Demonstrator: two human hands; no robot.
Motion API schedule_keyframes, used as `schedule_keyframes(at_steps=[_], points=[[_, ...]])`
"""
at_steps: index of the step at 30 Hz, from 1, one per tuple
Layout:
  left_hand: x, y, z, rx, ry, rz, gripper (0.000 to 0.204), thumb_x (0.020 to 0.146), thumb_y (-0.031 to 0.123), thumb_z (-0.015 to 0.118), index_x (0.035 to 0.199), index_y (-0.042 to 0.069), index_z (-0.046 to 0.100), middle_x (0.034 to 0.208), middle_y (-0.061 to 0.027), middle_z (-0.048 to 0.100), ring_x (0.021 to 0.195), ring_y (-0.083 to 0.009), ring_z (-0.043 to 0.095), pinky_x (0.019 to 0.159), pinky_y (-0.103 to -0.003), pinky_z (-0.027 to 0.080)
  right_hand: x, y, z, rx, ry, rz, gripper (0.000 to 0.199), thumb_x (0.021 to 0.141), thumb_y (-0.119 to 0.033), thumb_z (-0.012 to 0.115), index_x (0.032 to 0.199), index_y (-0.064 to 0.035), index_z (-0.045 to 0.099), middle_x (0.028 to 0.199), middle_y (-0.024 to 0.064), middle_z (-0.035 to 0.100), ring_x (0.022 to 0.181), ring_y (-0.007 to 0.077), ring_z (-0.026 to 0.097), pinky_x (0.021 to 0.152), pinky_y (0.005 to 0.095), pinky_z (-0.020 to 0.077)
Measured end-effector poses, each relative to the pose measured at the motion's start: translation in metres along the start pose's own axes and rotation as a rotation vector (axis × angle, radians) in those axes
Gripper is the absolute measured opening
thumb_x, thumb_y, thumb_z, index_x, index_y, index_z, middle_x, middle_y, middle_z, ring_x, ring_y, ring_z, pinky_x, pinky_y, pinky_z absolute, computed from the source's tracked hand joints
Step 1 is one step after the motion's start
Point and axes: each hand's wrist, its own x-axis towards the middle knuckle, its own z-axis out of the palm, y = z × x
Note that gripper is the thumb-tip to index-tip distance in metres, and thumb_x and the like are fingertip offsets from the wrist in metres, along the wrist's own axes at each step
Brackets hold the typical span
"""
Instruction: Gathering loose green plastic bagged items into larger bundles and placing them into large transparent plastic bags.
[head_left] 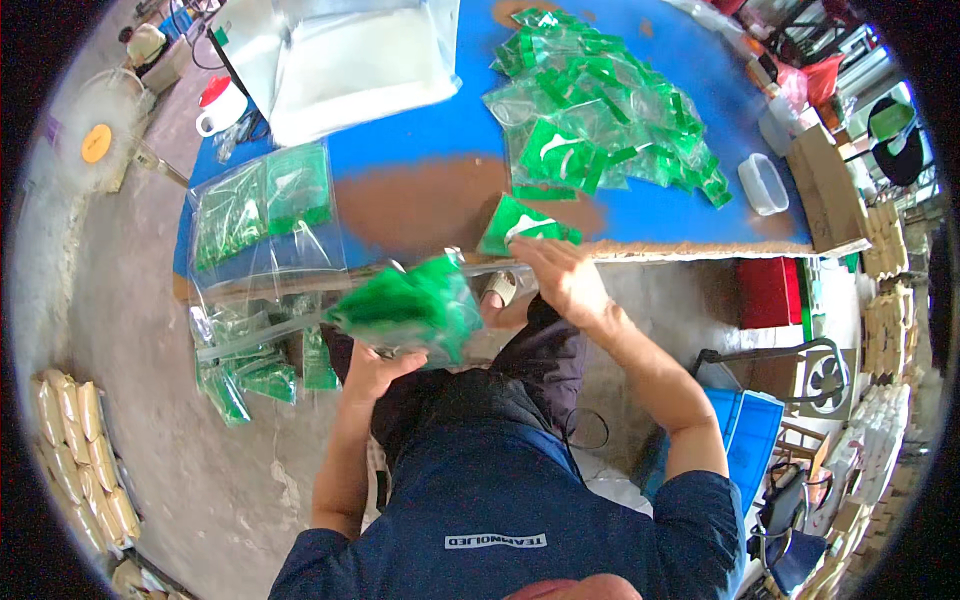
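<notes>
My left hand (385,368) is closed round the lower end of a bunch of green and clear plastic bags (415,305), held in front of the table edge. The bunch is smeared by motion. At the table's near edge, my right hand (563,278) has its fingertips closed on a single green plastic bag (515,222) with a white mark. Beyond it spreads a loose heap of similar green and clear bags (610,110). Left of my hands, a large clear bag holding green packs (265,205) lies on the table, its open end drooping over the edge.
The table (410,200) has a worn blue top. A stack of clear plastic sheets or bags (365,70) lies at the far left, near a red-lidded white jug (220,108). At the right stand a clear plastic tub (763,185) and a cardboard box (825,190).
</notes>
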Motion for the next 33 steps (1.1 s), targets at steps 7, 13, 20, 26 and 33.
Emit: schedule_keyframes(at_steps=[7,13,20,26,33], points=[[0.033,0.099,0.041,0.86,-0.372,0.423,0.042,0.073,0.006,0.07,0.115,0.011,0.066,0.126,-0.0131,0.063,0.103,-0.033,0.067,0.079,-0.034,0.055,0.056,-0.05,-0.064,0.352,-0.314,-0.016,0.034,0.079,-0.02,0.071,0.109,-0.0052,0.064,0.098,0.0193,0.068,0.089,0.0378,0.066,0.075,0.0448,0.0529],[0.025,0.078,0.04,0.499,-0.289,0.151,0.038,0.077,0.007,0.069,0.114,0.004,0.063,0.119,-0.0101,0.066,0.101,-0.0296,0.067,0.081,-0.036,0.055,0.1,0.01,-0.043,0.347,-0.028,0.44,0.043,0.096,-0.046,0.052,0.102,-0.0065,0.07,0.09,0.0151,0.072,0.083,0.0325,0.068,0.067,0.0429,0.0548],[-0.003,-0.007,0.007,-0.794,0.122,-0.027,0.069,0.077,0.008,0.073,0.139,0.005,0.043,0.135,-0.0122,0.055,0.125,-0.0314,0.052,0.105,-0.049,0.044,0.085,-0.013,0.046,-0.375,-0.046,0.307,0.079,0.083,-0.062,0.061,0.118,0.0076,0.051,0.134,0.0274,0.046,0.119,0.0432,0.048,0.099,0.0515,0.0415],[-0.005,-0.014,0.005,-0.995,-0.077,-0.07,0.072,0.078,0.017,0.076,0.141,0.006,0.044,0.143,-0.0108,0.048,0.135,-0.0346,0.041,0.116,-0.054,0.026,0.054,-0.05,0.036,0.152,0.037,-0.101,0.042,0.084,-0.023,0.076,0.111,-0.0008,0.052,0.112,0.0142,0.059,0.104,0.0282,0.059,0.091,0.0412,0.0479],[0.024,-0.001,0.038,-1.248,-0.066,-0.054,0.067,0.086,0.018,0.068,0.144,0.004,0.037,0.152,-0.0196,0.034,0.14,-0.0403,0.031,0.116,-0.063,0.021,0.067,-0.108,0.039,1.905,0.505,0.933,0.003,0.1,-0.012,0.054,0.097,-0.0119,0.053,0.086,-0.0039,0.055,0.081,0.0067,0.05,0.071,0.0252,0.0431]])
